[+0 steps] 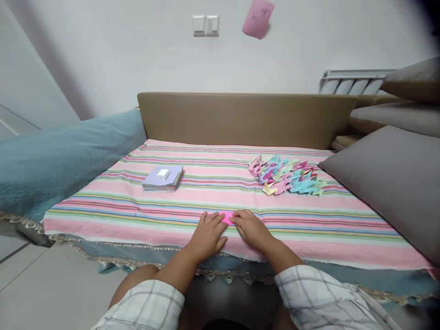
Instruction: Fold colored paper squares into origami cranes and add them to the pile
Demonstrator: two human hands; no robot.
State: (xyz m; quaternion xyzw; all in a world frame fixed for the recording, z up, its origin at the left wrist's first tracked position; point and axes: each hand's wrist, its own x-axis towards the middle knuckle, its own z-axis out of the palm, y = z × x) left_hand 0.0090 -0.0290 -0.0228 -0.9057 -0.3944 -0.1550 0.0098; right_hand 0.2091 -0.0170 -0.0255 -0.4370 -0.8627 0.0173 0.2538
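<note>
A small piece of bright pink origami paper [227, 217] lies on the striped cloth near the front edge of the seat, between my two hands. My left hand [208, 233] rests flat with its fingers spread, the fingertips pressing the paper's left part. At the paper's right end, my right hand [252, 229] has its fingers curled and pinched together on the edge. Parts of the paper are hidden under the fingers, so its full folded shape cannot be made out.
A stack of coloured paper squares [161, 179] with a small white block [163, 173] on top lies at left. Several folded paper cranes [288, 176] are clustered at right. Grey cushions [388, 183] line the right side; a brown backrest [240, 119] stands behind.
</note>
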